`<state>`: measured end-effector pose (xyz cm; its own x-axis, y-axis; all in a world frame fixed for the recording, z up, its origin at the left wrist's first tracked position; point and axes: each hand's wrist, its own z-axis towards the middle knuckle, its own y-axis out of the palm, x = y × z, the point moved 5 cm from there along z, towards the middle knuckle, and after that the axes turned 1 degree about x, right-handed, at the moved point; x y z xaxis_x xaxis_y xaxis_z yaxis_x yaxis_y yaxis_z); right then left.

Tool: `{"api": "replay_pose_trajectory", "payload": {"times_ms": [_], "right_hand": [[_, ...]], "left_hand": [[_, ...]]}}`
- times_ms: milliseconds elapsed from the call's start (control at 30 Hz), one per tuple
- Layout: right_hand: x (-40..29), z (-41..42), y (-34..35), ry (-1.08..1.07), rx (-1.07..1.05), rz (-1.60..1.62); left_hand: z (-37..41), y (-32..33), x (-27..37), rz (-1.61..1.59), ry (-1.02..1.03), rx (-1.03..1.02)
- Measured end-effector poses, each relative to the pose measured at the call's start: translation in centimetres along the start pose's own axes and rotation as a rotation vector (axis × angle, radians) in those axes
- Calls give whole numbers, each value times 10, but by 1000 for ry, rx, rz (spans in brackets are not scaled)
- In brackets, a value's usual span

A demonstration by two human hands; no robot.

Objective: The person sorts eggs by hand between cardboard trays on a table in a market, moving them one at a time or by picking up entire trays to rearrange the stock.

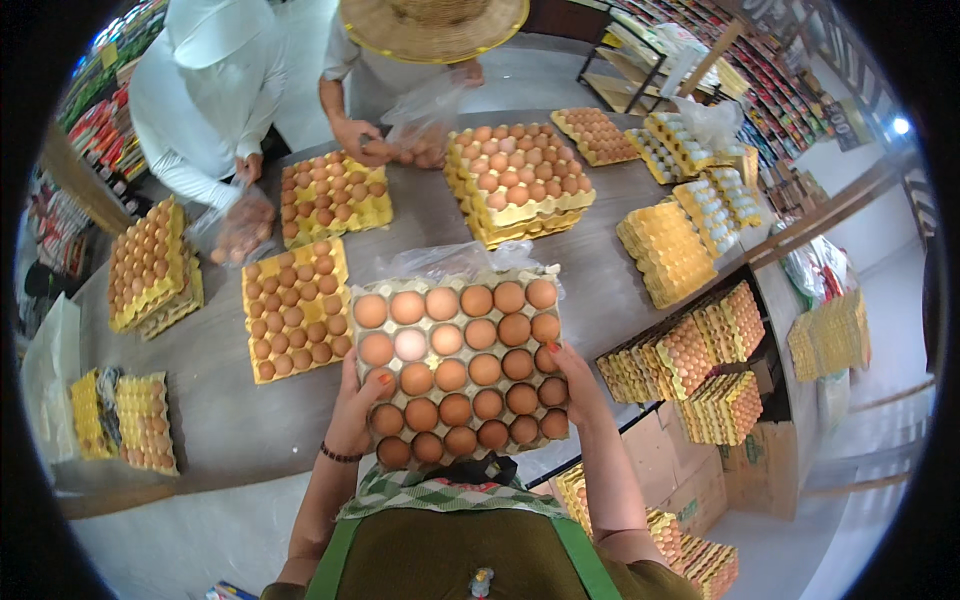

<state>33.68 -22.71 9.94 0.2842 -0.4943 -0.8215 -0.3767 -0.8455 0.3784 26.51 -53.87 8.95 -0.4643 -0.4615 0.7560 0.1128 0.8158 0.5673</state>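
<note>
A grey pulp tray of brown eggs (pixel 451 375) is held up in front of my body, level with the near side of the table. My left hand (pixel 361 397) grips its left edge, thumb over the rim by an egg. On the opposite edge, my right hand (pixel 576 382) holds the tray with the thumb on top. Every visible cup carries an egg, one paler than the others. Just past the tray's far edge lie clear plastic bags (pixel 457 260). A yellow tray of eggs (pixel 296 311) rests on the table to the left, partly covered by my tray.
Across the grey table (pixel 217 405), two people handle eggs in plastic bags (pixel 244 225). Stacked egg trays (pixel 517 176) stand at the back centre, with another stack (pixel 154 266) at far left. Empty yellow trays (pixel 664 251) sit right. More stacks (pixel 675 356) fill a lower shelf.
</note>
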Motion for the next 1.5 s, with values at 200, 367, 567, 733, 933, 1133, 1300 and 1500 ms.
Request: {"api": "replay_pose_trajectory", "payload": {"times_ms": [200, 367, 567, 733, 933, 1133, 1300, 1500], "right_hand": [[-6, 6, 1, 27, 3, -29], [4, 8, 2, 45, 36, -97], [9, 16, 42, 50, -70, -126], [48, 45, 69, 57, -199, -221], [85, 59, 93, 158, -208, -264], [99, 54, 162, 246, -459, -262], [157, 56, 209, 335, -581, -319], [257, 53, 283, 431, -736, -331]], "left_hand": [[9, -1, -3, 6, 51, -18], [-1, -5, 3, -35, 50, -10], [-26, -39, 10, -40, 115, 133], [-59, -82, 10, -88, 143, 229], [-87, -112, 8, -133, 243, 308], [-134, -145, 1, -127, 296, 533], [-187, -196, -5, -85, 322, 729], [-215, -300, 33, -58, 235, 735]]}}
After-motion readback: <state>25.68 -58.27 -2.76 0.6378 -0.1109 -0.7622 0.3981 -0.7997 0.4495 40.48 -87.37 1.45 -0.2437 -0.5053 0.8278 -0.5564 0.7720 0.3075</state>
